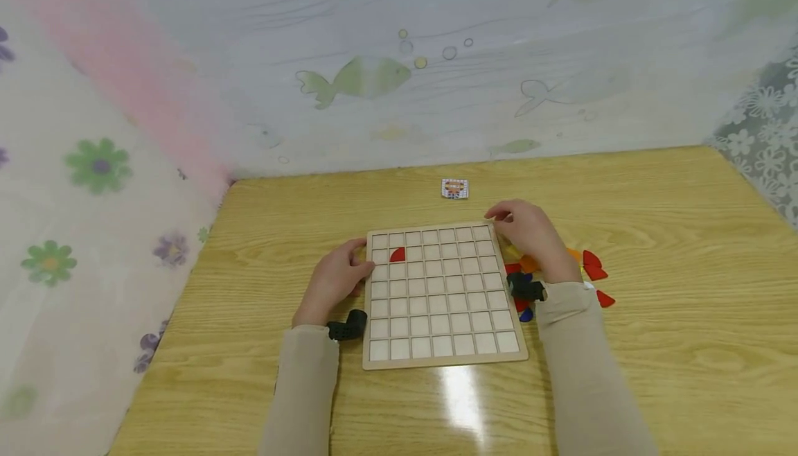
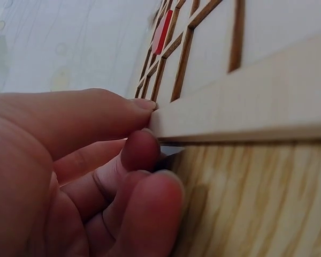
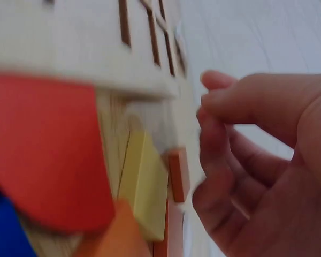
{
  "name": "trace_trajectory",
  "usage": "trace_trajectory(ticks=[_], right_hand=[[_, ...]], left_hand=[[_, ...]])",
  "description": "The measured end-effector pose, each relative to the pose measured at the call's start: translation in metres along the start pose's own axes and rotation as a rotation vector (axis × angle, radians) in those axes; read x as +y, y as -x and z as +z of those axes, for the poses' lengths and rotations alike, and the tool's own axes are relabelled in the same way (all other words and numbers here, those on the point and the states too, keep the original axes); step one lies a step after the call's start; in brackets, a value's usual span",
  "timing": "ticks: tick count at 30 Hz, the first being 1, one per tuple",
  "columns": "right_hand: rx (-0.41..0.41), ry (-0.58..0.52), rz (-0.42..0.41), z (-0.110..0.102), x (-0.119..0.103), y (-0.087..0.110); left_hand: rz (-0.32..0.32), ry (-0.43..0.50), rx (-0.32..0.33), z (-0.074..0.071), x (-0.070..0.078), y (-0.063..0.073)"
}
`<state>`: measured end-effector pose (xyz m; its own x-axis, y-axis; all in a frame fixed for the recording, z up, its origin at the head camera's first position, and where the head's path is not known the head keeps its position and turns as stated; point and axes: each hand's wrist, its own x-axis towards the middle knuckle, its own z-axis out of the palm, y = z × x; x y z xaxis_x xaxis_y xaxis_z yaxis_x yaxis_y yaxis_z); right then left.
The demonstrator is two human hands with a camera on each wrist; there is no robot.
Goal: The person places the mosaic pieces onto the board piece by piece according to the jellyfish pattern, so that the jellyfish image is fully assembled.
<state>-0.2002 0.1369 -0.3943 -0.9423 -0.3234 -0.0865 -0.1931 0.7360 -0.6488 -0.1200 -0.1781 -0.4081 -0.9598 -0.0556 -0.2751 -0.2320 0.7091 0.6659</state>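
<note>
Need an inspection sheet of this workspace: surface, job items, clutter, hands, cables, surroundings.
Surface: wood-grain table, with glare near the person.
Job items: grid board with a red quarter-circle piece in the second row from the far edge, second column from left; loose coloured pieces right of it, partly hidden; small printed card beyond it.
Clutter: nothing seen.
Left hand: pinches the board's left edge.
Right hand: curled near the far right corner, no piece visible in it.
Cables: nothing seen.
Surroundings: fish-patterned wall behind, flowered wall left.
</note>
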Motion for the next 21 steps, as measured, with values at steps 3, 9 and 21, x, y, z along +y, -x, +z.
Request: trace_trajectory(ticks=[3,9,21], right_hand=[[0.034,0.014,0.034,-0.005,0.006,0.002],[0.046,-0.009,0.102,-0.013,0.013,0.006],[0.022,0.061,0.123,-0.014,0.019,0.008]], left_hand=[[0.004,-0.005,0.001,0.0,0.0,0.0],[0.016,-0.002,-0.001,-0.001,-0.001,-0.001],[0.013,0.017,-0.006,-0.001,0.0,0.001]])
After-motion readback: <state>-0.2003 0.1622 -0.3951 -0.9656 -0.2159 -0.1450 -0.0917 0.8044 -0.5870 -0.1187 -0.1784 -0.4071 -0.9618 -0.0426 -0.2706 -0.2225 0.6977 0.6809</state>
